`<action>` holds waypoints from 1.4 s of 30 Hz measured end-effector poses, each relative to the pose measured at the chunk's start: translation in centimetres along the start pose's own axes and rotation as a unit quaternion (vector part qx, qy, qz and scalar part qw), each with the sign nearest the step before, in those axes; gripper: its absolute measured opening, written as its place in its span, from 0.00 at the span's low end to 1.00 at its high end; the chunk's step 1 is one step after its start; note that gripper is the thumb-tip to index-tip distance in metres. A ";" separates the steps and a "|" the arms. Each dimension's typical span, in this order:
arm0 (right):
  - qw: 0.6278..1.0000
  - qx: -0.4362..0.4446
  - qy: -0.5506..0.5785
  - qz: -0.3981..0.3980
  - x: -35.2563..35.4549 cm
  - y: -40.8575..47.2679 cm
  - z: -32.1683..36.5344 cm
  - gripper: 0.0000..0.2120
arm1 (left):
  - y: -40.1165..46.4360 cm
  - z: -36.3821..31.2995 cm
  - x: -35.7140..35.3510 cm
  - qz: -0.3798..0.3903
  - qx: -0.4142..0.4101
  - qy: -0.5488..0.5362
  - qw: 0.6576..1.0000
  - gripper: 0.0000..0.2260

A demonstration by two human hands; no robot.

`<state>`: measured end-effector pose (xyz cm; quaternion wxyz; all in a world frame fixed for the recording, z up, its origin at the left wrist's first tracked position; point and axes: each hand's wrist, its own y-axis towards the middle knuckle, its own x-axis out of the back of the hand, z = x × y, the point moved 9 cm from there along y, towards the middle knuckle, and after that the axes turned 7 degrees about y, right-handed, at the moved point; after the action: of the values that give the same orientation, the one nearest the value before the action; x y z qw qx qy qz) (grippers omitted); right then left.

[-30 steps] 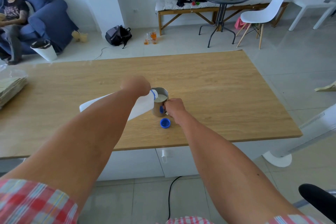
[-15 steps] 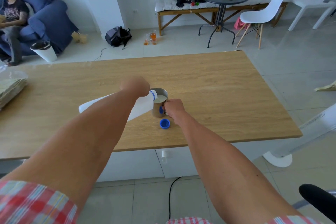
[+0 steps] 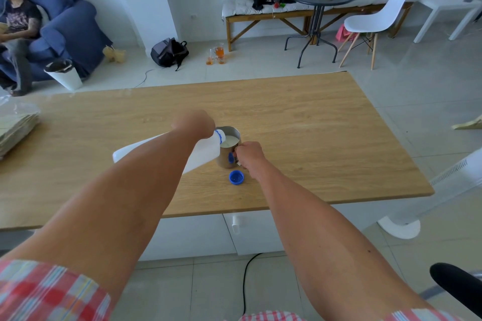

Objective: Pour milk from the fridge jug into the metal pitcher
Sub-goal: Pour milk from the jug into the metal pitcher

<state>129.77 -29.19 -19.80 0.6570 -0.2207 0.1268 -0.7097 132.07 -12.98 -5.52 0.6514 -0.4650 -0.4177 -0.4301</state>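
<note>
The person's left hand [image 3: 194, 122] grips the white plastic milk jug [image 3: 200, 152] near its neck, holding it tipped almost level above the wooden table [image 3: 300, 117], its blue-ringed mouth [image 3: 220, 136] over the rim of the metal pitcher [image 3: 228, 147]. The pitcher stands upright on the table, near its front edge, with milk [image 3: 230, 141] visible inside, and the right hand [image 3: 249, 156] is curled around its handle. A blue cap [image 3: 236, 177] lies open side up on the table just in front of the pitcher.
</note>
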 end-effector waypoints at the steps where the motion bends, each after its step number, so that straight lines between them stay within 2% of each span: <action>1: 1.000 0.001 0.001 0.000 0.0 0.0 0.0 0.10 | 0.0 0.0 0.0 -0.001 -0.001 -0.001 1.000 0.16; 24: 1.000 -0.003 0.005 0.002 -0.2 0.9 -0.5 0.13 | 0.1 -0.2 0.1 -0.007 -0.016 -0.005 1.000 0.13; 29: 1.000 -0.005 0.010 0.004 -0.2 1.0 -0.6 0.11 | 0.1 -0.3 0.1 -0.008 -0.021 -0.007 1.000 0.08; 36: 1.000 -0.009 0.008 0.006 -0.3 1.2 -0.7 0.14 | 0.1 -0.2 0.1 -0.007 -0.018 -0.010 1.000 0.10; 42: 1.000 -0.003 0.005 0.007 -0.3 1.0 -0.6 0.11 | -0.1 0.5 -0.2 -0.004 -0.003 -0.050 0.999 0.10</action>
<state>130.42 -29.06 -20.82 0.6603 -0.2181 0.1338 -0.7060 131.81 -12.53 -5.57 0.6261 -0.4864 -0.4508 -0.4102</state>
